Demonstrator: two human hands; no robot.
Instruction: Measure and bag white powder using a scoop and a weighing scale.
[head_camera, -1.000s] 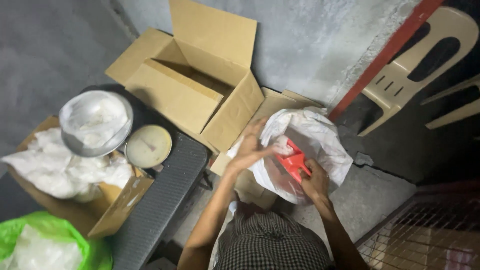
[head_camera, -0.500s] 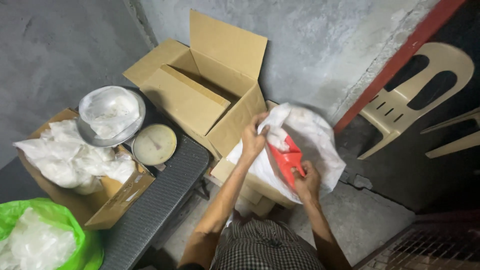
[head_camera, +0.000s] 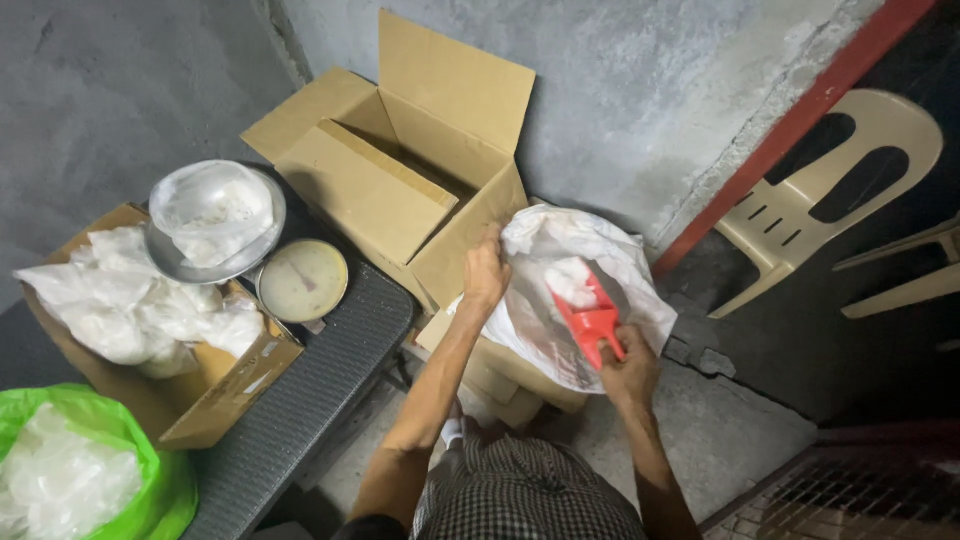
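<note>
Right hand (head_camera: 630, 372) grips the handle of a red plastic scoop (head_camera: 590, 318), loaded with white granular stuff, raised at the mouth of a large white plastic sack (head_camera: 560, 300). Left hand (head_camera: 486, 275) pinches the sack's rim, holding it open. Bag-lined round metal scale pan (head_camera: 215, 222) on the dark ribbed surface (head_camera: 310, 400) holds only a little white material; filled bags sit in the small cardboard box (head_camera: 215, 395). Open brown carton (head_camera: 400, 170) is behind.

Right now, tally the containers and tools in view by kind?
Brown cardboard boxes: 3
Plastic bags, white and green: 2
Red plastic scoop: 1
Round dial scale: 1
Beige plastic chair: 1
Total: 8
</note>
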